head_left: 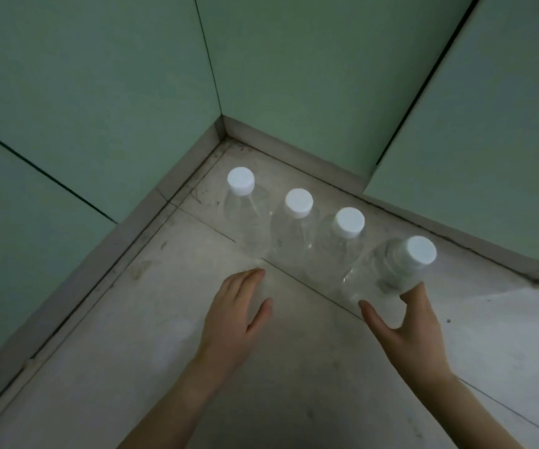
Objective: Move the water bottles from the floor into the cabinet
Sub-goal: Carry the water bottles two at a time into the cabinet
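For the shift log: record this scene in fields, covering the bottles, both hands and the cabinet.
bottles: four, clear, white caps, standing in a row on the floor
rightmost bottle: between thumb and forefinger of the right hand; grip unclear
left hand: open, flat, near the base of the leftmost bottle
cabinet doors: green, shut
moved so far: none visible

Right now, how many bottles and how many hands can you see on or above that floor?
bottles: 4
hands: 2
Total: 6
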`<action>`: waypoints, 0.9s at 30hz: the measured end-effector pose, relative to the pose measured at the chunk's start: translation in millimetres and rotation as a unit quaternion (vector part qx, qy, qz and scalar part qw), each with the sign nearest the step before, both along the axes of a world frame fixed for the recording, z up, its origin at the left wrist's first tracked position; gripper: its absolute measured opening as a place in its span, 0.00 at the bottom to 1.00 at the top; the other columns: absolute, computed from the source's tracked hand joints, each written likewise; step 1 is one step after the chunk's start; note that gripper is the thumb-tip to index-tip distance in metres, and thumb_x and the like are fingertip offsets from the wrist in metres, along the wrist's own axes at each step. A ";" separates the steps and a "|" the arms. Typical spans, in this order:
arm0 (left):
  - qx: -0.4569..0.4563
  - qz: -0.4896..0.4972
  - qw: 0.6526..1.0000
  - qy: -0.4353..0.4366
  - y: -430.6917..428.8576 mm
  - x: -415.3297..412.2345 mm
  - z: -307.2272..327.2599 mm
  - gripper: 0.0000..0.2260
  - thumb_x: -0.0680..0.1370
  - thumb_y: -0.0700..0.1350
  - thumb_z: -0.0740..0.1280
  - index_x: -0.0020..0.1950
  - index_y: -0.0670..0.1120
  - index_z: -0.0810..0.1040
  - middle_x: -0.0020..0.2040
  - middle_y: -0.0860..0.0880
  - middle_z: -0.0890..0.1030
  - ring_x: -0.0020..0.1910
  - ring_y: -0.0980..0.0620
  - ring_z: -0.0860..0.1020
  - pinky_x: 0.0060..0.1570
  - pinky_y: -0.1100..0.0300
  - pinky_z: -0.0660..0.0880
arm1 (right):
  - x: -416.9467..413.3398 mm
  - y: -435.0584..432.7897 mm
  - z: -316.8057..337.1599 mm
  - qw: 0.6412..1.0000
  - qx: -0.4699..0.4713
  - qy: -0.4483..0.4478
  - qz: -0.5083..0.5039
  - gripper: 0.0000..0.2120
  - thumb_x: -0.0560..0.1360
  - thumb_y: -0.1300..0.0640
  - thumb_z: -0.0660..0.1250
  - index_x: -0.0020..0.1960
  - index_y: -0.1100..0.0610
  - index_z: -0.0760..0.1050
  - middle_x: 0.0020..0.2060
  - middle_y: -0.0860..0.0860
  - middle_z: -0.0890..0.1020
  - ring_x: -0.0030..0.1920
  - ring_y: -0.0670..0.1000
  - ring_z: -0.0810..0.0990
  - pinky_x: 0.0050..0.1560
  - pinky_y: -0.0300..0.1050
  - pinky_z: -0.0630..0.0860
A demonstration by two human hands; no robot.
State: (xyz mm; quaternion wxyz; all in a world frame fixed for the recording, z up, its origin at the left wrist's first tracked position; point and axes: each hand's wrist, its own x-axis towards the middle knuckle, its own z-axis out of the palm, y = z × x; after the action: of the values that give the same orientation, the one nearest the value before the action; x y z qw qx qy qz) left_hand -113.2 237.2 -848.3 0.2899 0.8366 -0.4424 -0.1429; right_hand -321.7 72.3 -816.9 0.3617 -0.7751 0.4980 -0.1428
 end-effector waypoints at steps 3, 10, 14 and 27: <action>-0.005 0.035 0.999 0.009 -5.8 8.0 0.6 0.26 0.78 0.58 0.57 0.71 0.43 0.72 0.66 0.48 0.76 0.67 0.54 0.70 0.65 0.63 0.65 | 12.2 -4.4 -5.0 0.995 0.066 -0.071 -0.039 0.36 0.69 0.51 0.78 0.72 0.53 0.66 0.61 0.44 0.76 0.60 0.46 0.75 0.61 0.44 0.72; -0.010 0.110 0.993 0.051 -19.9 36.9 4.6 0.30 0.75 0.52 0.71 0.72 0.42 0.69 0.67 0.47 0.75 0.67 0.49 0.72 0.64 0.65 0.64 | 22.7 -4.0 -8.6 0.981 0.113 -0.128 -0.096 0.33 0.67 0.56 0.80 0.68 0.54 0.71 0.59 0.46 0.79 0.61 0.51 0.78 0.62 0.43 0.72; -0.081 0.112 0.969 0.206 -44.4 56.4 8.0 0.36 0.69 0.48 0.78 0.73 0.52 0.64 0.62 0.64 0.74 0.59 0.67 0.73 0.53 0.81 0.65 | 20.7 -6.2 -10.6 0.984 0.097 -0.130 -0.078 0.34 0.66 0.56 0.79 0.69 0.55 0.70 0.59 0.47 0.78 0.59 0.52 0.78 0.63 0.47 0.72; -0.108 0.162 0.952 0.238 -68.8 74.6 1.4 0.32 0.62 0.42 0.83 0.63 0.46 0.75 0.51 0.60 0.81 0.47 0.69 0.80 0.43 0.75 0.75 | 16.1 -8.5 -16.5 0.983 0.081 -0.152 -0.064 0.35 0.66 0.53 0.79 0.69 0.56 0.71 0.60 0.47 0.79 0.60 0.50 0.78 0.65 0.47 0.73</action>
State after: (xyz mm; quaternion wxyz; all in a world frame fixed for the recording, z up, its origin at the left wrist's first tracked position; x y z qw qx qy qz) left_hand -38.6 168.5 -846.9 0.4943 0.8023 -0.2321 -0.2409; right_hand -305.6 63.9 -833.4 0.4848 -0.6793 0.4956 -0.2405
